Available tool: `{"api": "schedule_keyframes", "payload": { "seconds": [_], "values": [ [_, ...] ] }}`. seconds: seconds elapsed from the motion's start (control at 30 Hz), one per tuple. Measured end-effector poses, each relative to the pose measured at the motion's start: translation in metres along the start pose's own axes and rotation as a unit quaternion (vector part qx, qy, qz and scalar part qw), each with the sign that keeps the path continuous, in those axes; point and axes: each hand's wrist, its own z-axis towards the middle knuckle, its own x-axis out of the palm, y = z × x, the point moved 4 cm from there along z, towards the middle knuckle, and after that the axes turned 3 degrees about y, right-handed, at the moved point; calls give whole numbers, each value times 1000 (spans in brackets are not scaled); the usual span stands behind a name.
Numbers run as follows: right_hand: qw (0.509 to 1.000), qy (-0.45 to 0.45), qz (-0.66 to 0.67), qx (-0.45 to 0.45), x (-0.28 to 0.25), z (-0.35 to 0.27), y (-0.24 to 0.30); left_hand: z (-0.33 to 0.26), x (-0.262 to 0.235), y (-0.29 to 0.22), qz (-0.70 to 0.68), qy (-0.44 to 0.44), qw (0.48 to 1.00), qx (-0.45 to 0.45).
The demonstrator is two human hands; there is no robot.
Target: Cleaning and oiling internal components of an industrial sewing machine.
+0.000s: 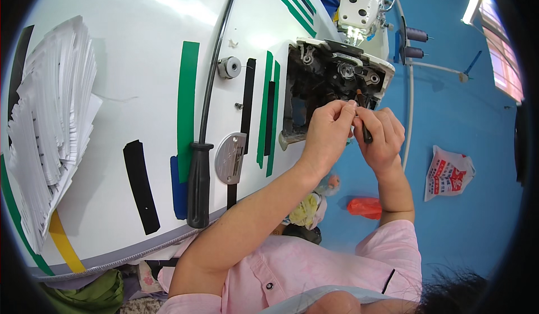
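Note:
Both my hands are at the near edge of the opened sewing machine bed, whose dark inner metal parts are exposed. My left hand is closed, thumb and fingertips pinched together; what they hold, if anything, I cannot make out. Close beside it, my right hand is closed around a slim dark tool. One end of the tool shows below the fingers, and its kind is unclear. The fingertips of the two hands nearly meet. Above the bed stands the white machine head with its needle area lit.
On the white table lie a long black-handled screwdriver, a metal needle plate, a bobbin case and a small screw. A stack of white paper pieces is at the left. Thread spools stand to the right.

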Motion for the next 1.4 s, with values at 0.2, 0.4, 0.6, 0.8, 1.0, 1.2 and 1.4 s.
{"api": "schedule_keyframes", "payload": {
  "seconds": [0.2, 0.4, 0.6, 0.8, 1.0, 1.2, 1.4],
  "values": [
    [1000, 14, -5, 4, 6, 3, 0, 0, -1, 1, -24, -7, 1000, -5],
    [998, -22, 42, -38, 7, -2, -8, -1, 1, -1, -33, -9, 999, -12],
    [1000, -17, 17, 8, 0, -2, -4, -1, 2, -2, -40, -13, 999, -15],
    [998, -41, 36, -40, 7, 0, -5, -1, 1, -2, -29, -6, 999, -11],
    [999, -37, 32, -18, 0, -1, 1, -3, 0, -3, -31, -25, 999, -24],
    [999, -38, 10, -10, 7, -2, -6, -1, 1, -1, -27, -14, 999, -14],
    [999, -21, 30, -14, 7, -5, -2, -1, -1, -4, -27, -24, 999, -6]
  ]
}}
